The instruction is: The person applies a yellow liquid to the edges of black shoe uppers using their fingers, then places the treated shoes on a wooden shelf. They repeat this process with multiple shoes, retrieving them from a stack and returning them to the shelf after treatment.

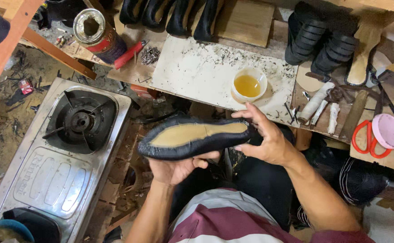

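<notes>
- The person sits over a low bench [197, 67], holding a black shoe upper [192, 137] turned sole-up, its tan insole facing the camera.
- The left hand [176, 168] lies palm-up beneath the shoe, fingers curled around the underside near the toe half, thumb showing at the near edge.
- The right hand [264, 137] grips the heel end, fingers spread over the top and side, thumb tucked under.
- The shoe hangs level in the air between bench and lap, touching only the two hands.
- Just beyond it on the pale board sits a small white bowl [249, 84] of amber liquid.
- To the right lie red-handled scissors [365, 137] touching a pink round lid [388, 130], with white rolled pieces [316, 102] nearby.
- Stacks of black soles [323, 42] stand at the far right; more black shoes [170, 13] line the back edge.
- A tin can [99, 33] lies tilted at the far left of the bench, near a heap of small nails [149, 55].
- A steel gas stove [62, 157] sits on the floor to the left, well apart from the hands.
</notes>
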Action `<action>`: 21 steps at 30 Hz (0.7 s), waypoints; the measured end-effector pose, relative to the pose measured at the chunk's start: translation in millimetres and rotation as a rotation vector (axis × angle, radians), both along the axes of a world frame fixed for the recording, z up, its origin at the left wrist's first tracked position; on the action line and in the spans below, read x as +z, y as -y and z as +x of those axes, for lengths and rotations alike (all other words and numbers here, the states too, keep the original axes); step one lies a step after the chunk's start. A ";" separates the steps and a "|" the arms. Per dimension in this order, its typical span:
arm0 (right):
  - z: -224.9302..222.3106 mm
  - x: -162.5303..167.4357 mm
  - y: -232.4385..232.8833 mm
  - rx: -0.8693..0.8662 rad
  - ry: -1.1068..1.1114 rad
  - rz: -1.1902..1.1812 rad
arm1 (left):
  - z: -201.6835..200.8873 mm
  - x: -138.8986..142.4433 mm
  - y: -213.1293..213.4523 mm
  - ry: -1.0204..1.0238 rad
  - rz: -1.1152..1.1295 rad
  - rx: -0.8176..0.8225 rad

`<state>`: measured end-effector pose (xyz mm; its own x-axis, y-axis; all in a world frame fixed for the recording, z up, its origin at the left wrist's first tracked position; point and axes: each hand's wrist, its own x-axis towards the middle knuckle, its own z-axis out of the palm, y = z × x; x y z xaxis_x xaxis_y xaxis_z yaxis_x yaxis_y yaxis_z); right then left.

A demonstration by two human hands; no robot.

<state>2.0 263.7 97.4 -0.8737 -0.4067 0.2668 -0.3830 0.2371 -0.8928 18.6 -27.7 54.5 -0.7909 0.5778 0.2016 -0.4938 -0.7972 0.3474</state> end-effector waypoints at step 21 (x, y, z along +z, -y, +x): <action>-122.9 -14.7 -19.3 -0.318 -0.173 0.998 | -28.4 -61.9 15.0 0.436 -0.504 0.277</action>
